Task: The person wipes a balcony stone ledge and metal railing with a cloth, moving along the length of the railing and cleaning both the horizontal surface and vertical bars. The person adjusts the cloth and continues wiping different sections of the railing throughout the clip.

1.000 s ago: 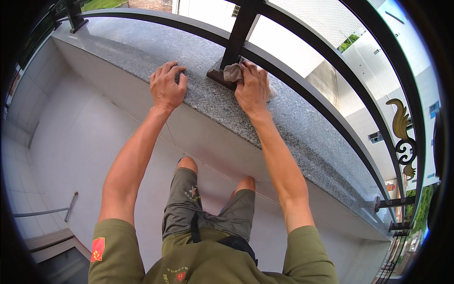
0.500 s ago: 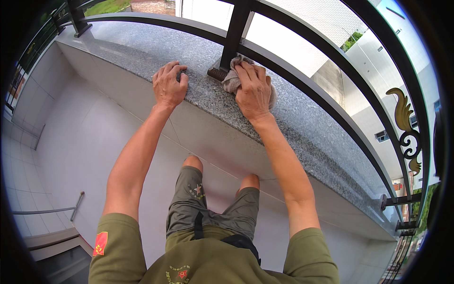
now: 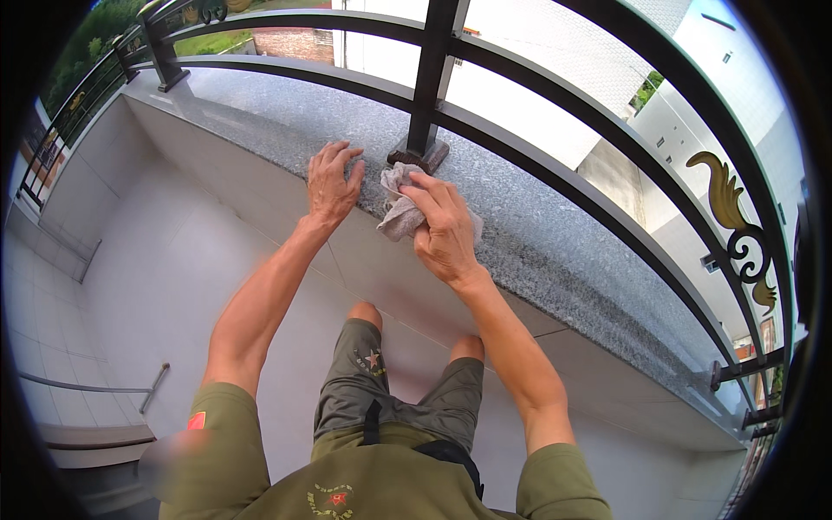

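My right hand presses a crumpled grey cloth onto the speckled granite ledge of a balcony wall, just in front of the foot of a black railing post. My left hand lies flat on the same ledge a little to the left, fingers spread, holding nothing. Part of the cloth hangs over the ledge's near edge.
A black metal railing with a gold scroll ornament runs along the ledge's far side. Below the ledge is a white tiled wall. A metal handrail sits at lower left. Buildings lie beyond the railing.
My right hand has drawn the cloth back from the post's foot toward the near edge of the ledge. My left hand stays flat on the granite.
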`<state>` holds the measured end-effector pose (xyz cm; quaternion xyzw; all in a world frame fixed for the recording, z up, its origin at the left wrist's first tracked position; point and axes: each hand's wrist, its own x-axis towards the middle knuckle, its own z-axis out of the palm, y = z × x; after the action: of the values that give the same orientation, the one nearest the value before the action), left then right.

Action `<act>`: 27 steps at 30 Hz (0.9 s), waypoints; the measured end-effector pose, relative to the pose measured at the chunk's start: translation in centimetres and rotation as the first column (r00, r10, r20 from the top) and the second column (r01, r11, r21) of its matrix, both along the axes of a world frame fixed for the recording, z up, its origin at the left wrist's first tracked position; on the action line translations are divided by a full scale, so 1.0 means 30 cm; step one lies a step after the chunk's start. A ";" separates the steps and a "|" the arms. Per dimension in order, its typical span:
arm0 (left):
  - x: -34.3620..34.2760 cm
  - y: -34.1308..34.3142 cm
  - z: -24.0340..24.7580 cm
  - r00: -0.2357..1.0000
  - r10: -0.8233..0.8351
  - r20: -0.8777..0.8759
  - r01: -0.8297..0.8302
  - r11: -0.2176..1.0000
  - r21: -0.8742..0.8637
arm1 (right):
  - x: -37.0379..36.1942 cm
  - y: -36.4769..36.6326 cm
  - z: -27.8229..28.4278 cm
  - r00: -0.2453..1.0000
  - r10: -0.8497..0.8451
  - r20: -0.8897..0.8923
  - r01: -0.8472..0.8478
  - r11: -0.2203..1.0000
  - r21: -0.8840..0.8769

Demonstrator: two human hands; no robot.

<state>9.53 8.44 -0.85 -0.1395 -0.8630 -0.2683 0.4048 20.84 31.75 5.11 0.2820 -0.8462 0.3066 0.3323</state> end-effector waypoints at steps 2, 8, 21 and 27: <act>0.128 0.114 0.068 0.933 -0.335 0.131 0.295 0.921 0.254 | -0.024 0.034 0.006 0.999 -0.032 0.007 0.032 0.978 -0.204; 0.210 0.269 0.082 0.483 -0.858 0.174 0.058 0.229 0.972 | -0.022 0.113 0.053 0.973 0.065 0.221 -0.074 0.997 0.029; -0.010 0.285 0.222 0.900 0.018 0.436 0.010 0.998 -0.062 | -0.044 0.754 0.277 0.680 -0.733 0.018 0.685 0.644 0.340; 0.090 0.301 0.281 0.894 0.034 0.447 0.079 0.969 -0.232 | -0.043 0.736 0.268 0.657 -0.754 -0.010 0.709 0.613 0.349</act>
<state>12.23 17.46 7.56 -0.1329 -0.9575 -0.1897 0.1719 19.55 53.82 13.13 -0.0599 -0.9459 0.0202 0.3183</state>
